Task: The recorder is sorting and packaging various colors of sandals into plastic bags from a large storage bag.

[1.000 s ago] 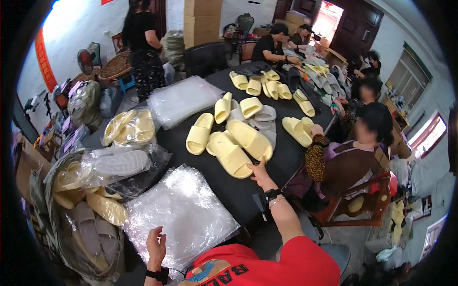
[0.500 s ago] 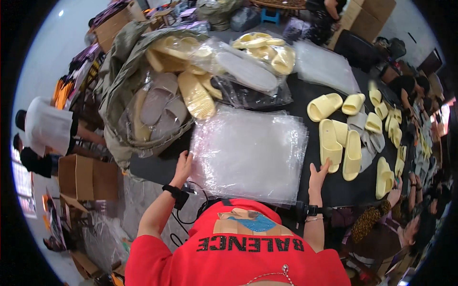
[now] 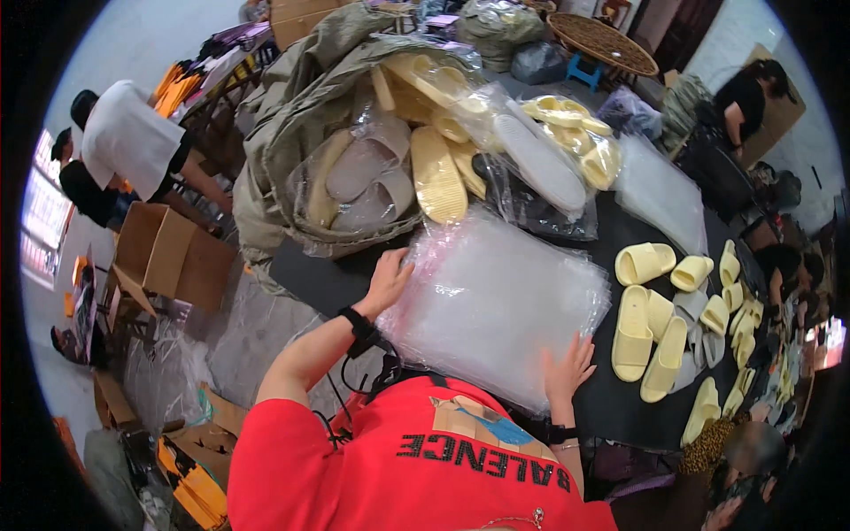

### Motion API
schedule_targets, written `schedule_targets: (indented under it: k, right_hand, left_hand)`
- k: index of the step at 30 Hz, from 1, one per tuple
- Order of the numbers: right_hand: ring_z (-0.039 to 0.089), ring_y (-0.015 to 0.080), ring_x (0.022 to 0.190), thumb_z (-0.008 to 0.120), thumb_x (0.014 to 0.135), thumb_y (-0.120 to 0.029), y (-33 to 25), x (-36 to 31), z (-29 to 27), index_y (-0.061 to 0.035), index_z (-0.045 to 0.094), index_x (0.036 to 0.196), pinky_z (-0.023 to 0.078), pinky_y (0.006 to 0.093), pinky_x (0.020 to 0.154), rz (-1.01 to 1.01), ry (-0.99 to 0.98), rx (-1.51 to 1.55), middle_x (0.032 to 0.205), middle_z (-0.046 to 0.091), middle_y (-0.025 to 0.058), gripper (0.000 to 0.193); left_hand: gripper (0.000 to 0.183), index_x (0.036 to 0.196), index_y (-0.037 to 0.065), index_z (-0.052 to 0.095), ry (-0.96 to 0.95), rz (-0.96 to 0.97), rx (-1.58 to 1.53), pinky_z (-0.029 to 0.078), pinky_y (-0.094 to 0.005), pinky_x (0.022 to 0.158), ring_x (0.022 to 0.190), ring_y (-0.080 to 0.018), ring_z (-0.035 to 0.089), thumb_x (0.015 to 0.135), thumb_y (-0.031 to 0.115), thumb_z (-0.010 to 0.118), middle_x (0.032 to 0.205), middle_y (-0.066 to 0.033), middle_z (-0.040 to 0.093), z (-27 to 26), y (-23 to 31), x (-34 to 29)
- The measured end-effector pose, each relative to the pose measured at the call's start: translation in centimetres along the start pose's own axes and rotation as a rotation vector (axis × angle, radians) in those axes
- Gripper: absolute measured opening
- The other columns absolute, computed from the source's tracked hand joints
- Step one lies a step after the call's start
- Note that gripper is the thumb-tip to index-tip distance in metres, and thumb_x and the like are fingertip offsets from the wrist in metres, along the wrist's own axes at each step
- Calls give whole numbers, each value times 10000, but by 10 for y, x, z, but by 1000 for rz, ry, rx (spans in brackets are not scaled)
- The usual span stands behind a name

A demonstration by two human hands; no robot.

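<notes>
A black tabletop (image 3: 301,281) stretches before the person. At its left bulges a grey-green cloth sack (image 3: 266,164) holding grey and yellow slippers in clear wrapping (image 3: 359,168). A broad stack of clear plastic bags (image 3: 505,301) lies directly before the person. Pale-yellow, open-toed slippers (image 3: 632,345) lie to its right. The right hand (image 3: 567,372), fingers apart, touches the stack's near right corner; the left hand (image 3: 387,279) is at its left edge, whether clamped there I cannot tell.

Left: open cardboard box (image 3: 197,265) near a bending person in a white top (image 3: 133,133); bright window (image 3: 42,217) at the edge. Top: round woven tray (image 3: 602,41) above a blue stool (image 3: 582,73), dark plastic sack (image 3: 538,64) alongside. Upper right: person in black (image 3: 746,99).
</notes>
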State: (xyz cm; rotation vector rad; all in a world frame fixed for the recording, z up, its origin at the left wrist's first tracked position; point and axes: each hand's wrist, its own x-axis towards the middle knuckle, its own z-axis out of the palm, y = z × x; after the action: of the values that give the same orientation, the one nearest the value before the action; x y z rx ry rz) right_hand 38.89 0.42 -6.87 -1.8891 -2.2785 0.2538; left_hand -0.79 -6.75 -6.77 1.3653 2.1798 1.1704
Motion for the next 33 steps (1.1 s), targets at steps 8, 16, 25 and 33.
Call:
schedule_targets:
  k: [8,16,25,33]
  right_hand:
    - [60,347,1363,570,695,-613,-25,-25,22,-163,332,1372,-59,651,999,-260,-288,17,1463,177,135,847]
    - [14,334,1370,544,700,-646,-15,-27,36,-167,338,1368,-102,658,983,-288,-250,48,1474,150,120,846]
    - [-18,329,1371,536,694,-671,-17,-24,30,-203,301,1379,-126,665,964,-234,-308,54,1480,112,113,862]
    - [-25,318,1376,471,699,-719,-17,-23,36,-229,276,1393,-133,679,948,-203,-332,-11,1492,89,108,872]
  left_hand:
    - [257,1007,32,590,432,125,333,389,-391,869,980,-336,487,760,97,559,1023,-158,559,-77,14,90]
    - [530,1279,101,393,8,302,201,417,-421,841,991,-364,521,771,78,545,995,-202,554,-25,65,152]
    - [724,1374,261,232,-128,177,384,441,-489,685,824,-385,591,741,29,497,898,-210,608,58,119,231]
    - [177,831,94,558,202,493,419,447,-469,636,772,-341,583,856,250,478,796,-134,605,60,178,276]
